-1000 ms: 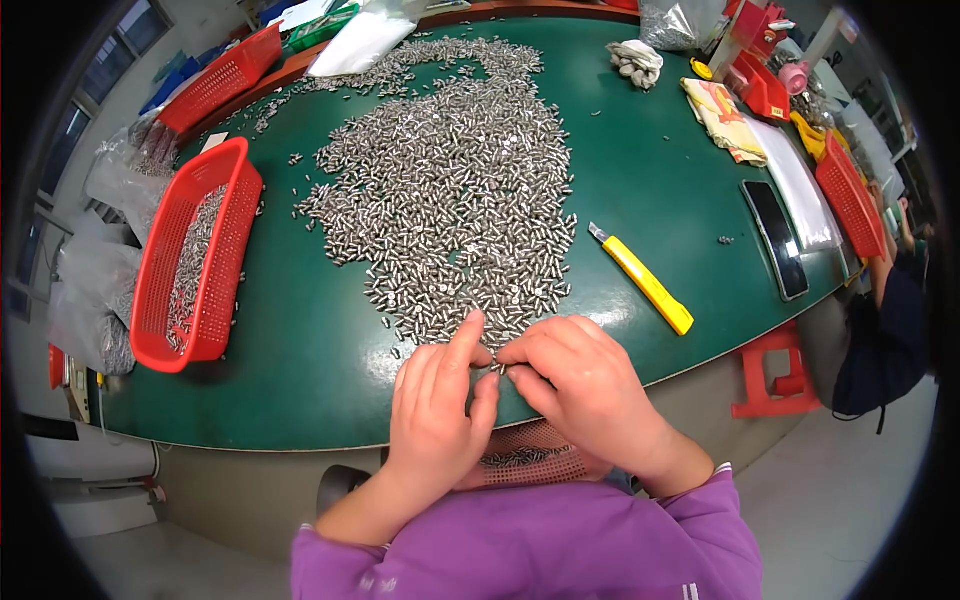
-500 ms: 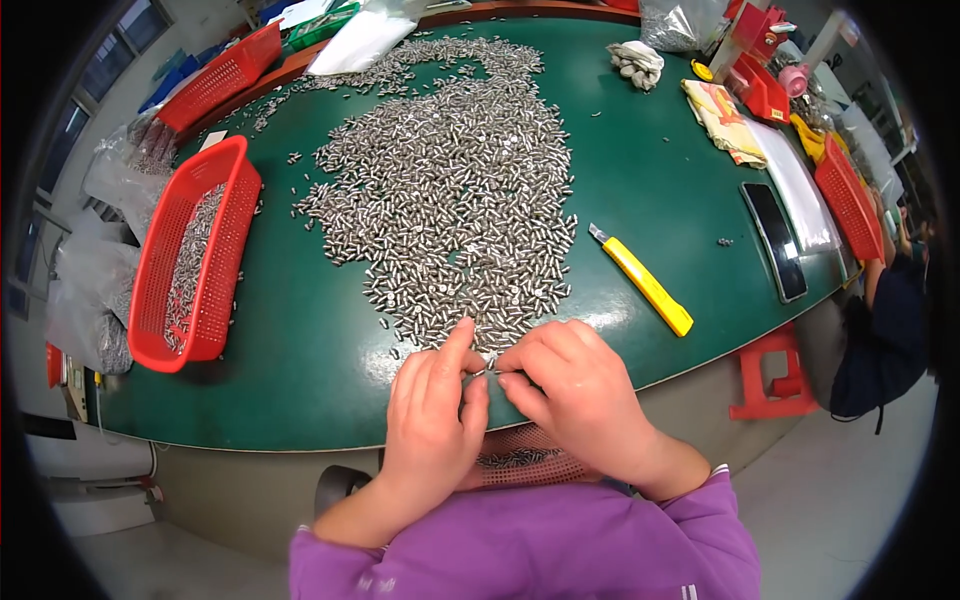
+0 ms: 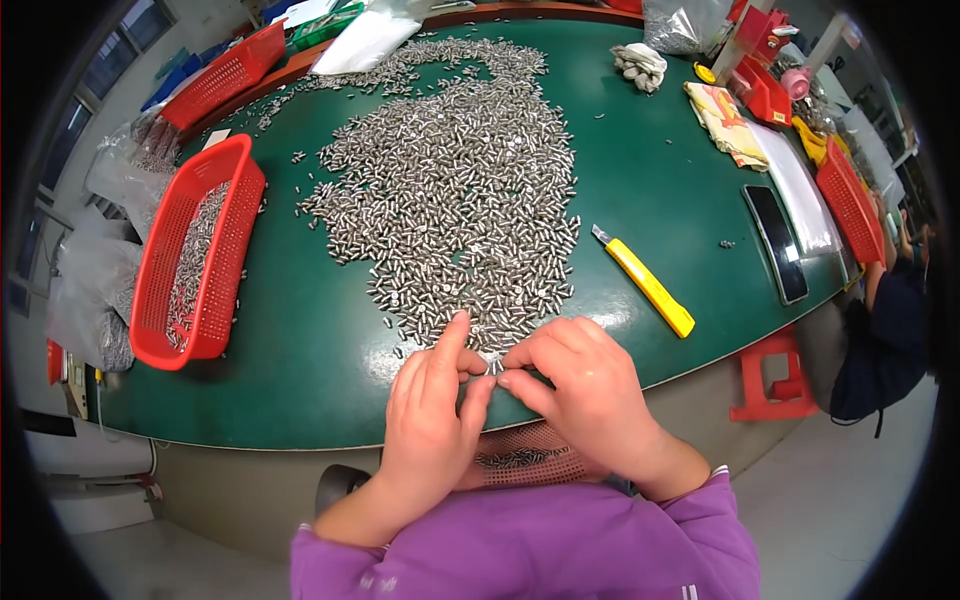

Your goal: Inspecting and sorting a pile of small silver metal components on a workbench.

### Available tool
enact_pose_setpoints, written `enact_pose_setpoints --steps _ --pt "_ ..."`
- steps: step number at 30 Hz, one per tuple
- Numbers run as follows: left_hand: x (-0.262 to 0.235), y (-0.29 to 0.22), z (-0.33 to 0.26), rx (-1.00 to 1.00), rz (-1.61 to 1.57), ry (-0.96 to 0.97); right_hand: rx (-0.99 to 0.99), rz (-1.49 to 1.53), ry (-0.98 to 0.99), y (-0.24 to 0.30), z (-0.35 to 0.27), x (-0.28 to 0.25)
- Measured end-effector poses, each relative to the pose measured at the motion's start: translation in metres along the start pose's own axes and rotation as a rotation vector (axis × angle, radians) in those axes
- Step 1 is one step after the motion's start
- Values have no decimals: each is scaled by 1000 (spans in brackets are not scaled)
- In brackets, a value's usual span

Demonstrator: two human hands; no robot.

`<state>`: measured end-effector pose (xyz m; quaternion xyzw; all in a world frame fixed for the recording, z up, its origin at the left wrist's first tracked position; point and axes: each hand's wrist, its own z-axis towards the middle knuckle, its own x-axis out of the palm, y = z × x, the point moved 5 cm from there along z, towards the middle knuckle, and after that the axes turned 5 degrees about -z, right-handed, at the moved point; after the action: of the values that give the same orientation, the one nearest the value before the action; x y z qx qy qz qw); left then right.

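Note:
A broad heap of small silvery metal pins (image 3: 450, 200) covers the middle of the green table (image 3: 300, 400). At the heap's near tip my two hands meet fingertip to fingertip. My left hand (image 3: 430, 410) has its index finger stretched forward, its thumb apart, and another fingertip touching a few pins. With thumb and index finger nearly together, my right hand (image 3: 585, 385) pinches at those same pins (image 3: 494, 366); the fingers partly hide them. Below the table edge, a reddish mesh basket (image 3: 530, 470) at my lap holds more pins.
Left of the heap stands a red basket (image 3: 230, 290) partly filled with pins. A yellow utility knife (image 3: 650, 285), blade extended, lies at right. Beyond it are a phone (image 3: 775, 243), a cloth (image 3: 725, 120) and white gloves (image 3: 638, 65). A person (image 3: 880, 340) sits at far right beside a red stool (image 3: 775, 380).
The fingers have shifted slightly at the heap's near tip, and several pins now show between them. The whole view has moved a little; other things stay in place.

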<state>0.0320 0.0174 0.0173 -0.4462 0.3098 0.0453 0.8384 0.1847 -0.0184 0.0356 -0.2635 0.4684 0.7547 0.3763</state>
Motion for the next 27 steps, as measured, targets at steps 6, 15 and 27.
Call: enact_pose_setpoints --steps 6,15,27 --pt "-1 -1 4 -23 -46 -6 15 25 -29 -1 3 0" --pt "0 -2 5 -45 -47 41 50 26 -33 -1 3 2" --pt "0 3 3 -103 -143 100 47 53 -3 -1 -2 4"
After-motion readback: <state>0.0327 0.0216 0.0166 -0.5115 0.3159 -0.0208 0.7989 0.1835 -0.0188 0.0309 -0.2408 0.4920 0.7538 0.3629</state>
